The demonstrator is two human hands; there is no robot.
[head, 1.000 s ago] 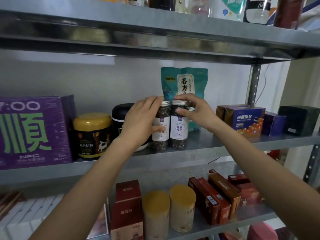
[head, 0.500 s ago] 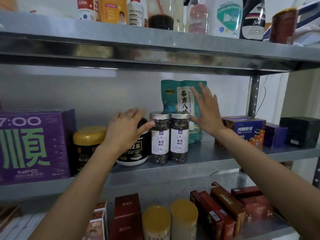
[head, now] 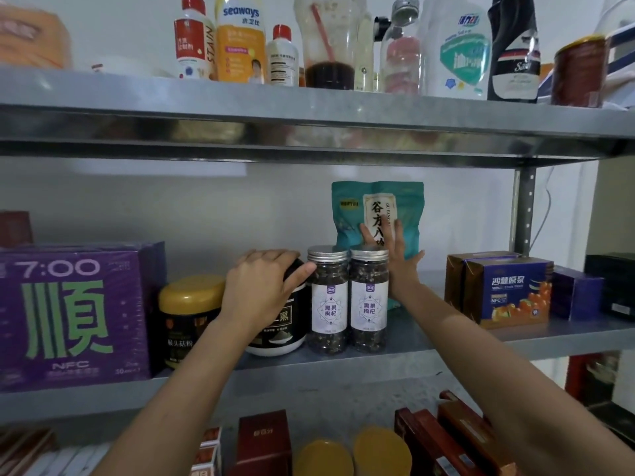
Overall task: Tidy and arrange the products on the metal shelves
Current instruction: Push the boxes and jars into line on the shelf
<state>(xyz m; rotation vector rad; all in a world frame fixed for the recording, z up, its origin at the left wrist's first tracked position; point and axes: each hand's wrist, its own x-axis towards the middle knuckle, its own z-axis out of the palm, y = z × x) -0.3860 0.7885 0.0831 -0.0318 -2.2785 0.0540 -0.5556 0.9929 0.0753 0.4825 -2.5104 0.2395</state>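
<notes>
Black jar (head: 283,326) on the middle shelf (head: 429,341) is gripped at the lid from above by the left hand (head: 264,286), fingers curled over it. Two clear jars (head: 327,304) stand just right of that grip. Behind them, the teal pouch (head: 378,207) is pressed by the flat right hand (head: 395,259), nothing clasped. Step judged: row being straightened. Next: the black jar likely to be squared against the pair, with the pouch kept upright.

Two bare arms are showing in the head view, the left forearm (head: 178,389) and right forearm (head: 498,355) both uncovered from the frame's lower edge to the wrists. The left hand (head: 261,290) and right hand (head: 398,266) are appearing bare too, with slender fingers.
</notes>
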